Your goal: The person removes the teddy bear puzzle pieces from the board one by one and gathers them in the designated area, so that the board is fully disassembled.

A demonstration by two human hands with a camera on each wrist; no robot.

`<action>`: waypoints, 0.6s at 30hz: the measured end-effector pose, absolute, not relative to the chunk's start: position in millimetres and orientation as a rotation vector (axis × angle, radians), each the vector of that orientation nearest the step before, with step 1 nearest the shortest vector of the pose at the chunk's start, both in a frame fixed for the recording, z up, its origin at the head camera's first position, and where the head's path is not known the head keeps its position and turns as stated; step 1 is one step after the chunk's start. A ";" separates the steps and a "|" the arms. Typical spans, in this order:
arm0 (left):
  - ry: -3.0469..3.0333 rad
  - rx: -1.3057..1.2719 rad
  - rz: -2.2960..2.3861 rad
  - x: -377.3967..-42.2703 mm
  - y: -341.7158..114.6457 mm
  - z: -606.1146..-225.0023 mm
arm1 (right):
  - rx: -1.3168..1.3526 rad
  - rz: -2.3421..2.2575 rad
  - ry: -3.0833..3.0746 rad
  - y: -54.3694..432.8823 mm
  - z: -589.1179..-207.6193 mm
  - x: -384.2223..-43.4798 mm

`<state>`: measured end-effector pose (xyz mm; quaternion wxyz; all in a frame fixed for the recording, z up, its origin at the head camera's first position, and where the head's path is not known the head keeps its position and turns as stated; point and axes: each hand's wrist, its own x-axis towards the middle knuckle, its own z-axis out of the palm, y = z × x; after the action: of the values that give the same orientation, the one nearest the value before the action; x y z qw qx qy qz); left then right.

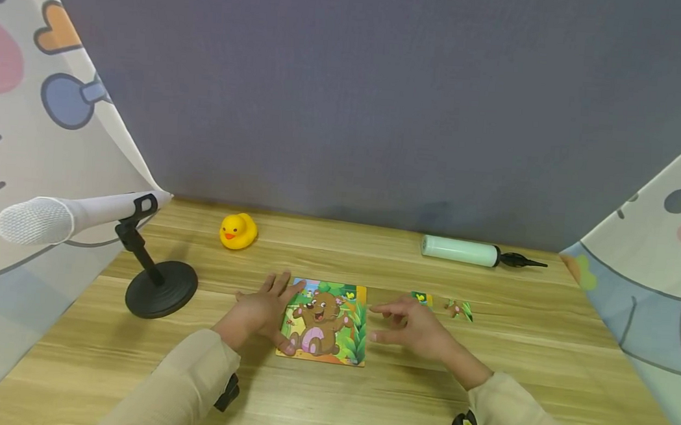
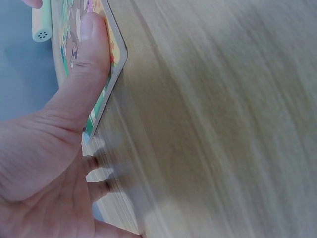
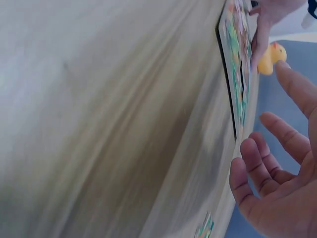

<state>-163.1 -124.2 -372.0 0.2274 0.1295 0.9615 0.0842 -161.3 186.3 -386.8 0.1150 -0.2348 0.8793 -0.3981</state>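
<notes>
A square bear jigsaw puzzle (image 1: 318, 331) lies flat on the wooden table in the middle of the head view. My left hand (image 1: 258, 308) rests at its left side with fingers spread; in the left wrist view the straight thumb (image 2: 91, 54) lies over the puzzle's edge. To the right, apart from the board, my right hand (image 1: 415, 327) hovers with loosely bent fingers and nothing in them. Just beyond it lie a loose puzzle piece with a small yellow picture (image 1: 422, 298) and a brown-and-green loose piece (image 1: 459, 309).
A yellow rubber duck (image 1: 238, 231) sits at the back left. A white microphone (image 1: 77, 218) leans on a round black stand (image 1: 162, 289) at the left. Near the back wall lies a pale hand pump (image 1: 460, 250) with a black nozzle.
</notes>
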 end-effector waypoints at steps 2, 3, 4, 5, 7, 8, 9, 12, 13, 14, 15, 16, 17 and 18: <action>2.648 0.353 0.234 -163.3 -124.2 -372.3 | -0.701 -1.175 2.566 181.2 -388.7 -159.8; 2.647 0.351 0.233 -163.4 -124.2 -372.4 | -0.699 -1.173 2.562 178.9 -389.6 -158.9; 2.645 0.350 0.233 -163.5 -124.1 -372.3 | -0.691 -1.170 2.554 176.7 -390.6 -157.6; 2.644 0.349 0.233 -163.5 -124.0 -372.4 | -0.679 -1.157 2.552 174.4 -391.6 -156.2; 2.642 0.349 0.233 -163.9 -123.8 -372.7 | -0.655 -1.128 2.554 169.4 -393.3 -153.3; 2.641 0.349 0.234 -164.0 -123.8 -372.8 | -0.648 -1.113 2.560 167.0 -394.0 -151.8; 2.640 0.349 0.234 -164.1 -123.7 -372.9 | -0.644 -1.093 2.572 164.8 -394.6 -150.2; 2.638 0.347 0.237 -164.2 -123.8 -373.1 | -0.643 -1.038 2.626 158.1 -396.2 -146.1; 2.638 0.347 0.236 -164.3 -123.9 -373.1 | -0.651 -1.016 2.647 156.1 -396.7 -145.0; 2.638 0.346 0.234 -164.3 -123.9 -373.2 | -0.662 -0.992 2.669 154.2 -397.1 -144.0; 2.638 0.344 0.232 -164.3 -124.0 -373.1 | -0.674 -0.963 2.692 152.5 -397.5 -143.2; 2.637 0.343 0.232 -164.4 -124.0 -373.1 | -0.690 -0.934 2.716 151.0 -397.9 -142.6; 2.637 0.342 0.231 -164.5 -123.9 -373.0 | -0.707 -0.910 2.738 149.7 -398.1 -142.1; 2.636 0.341 0.231 -164.5 -123.8 -373.0 | -0.724 -0.888 2.758 148.6 -398.3 -141.8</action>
<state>-164.5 -123.8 -373.0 0.2345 0.1242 0.9605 0.0841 -141.8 148.6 -398.3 0.0776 -0.2417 0.9207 -0.2965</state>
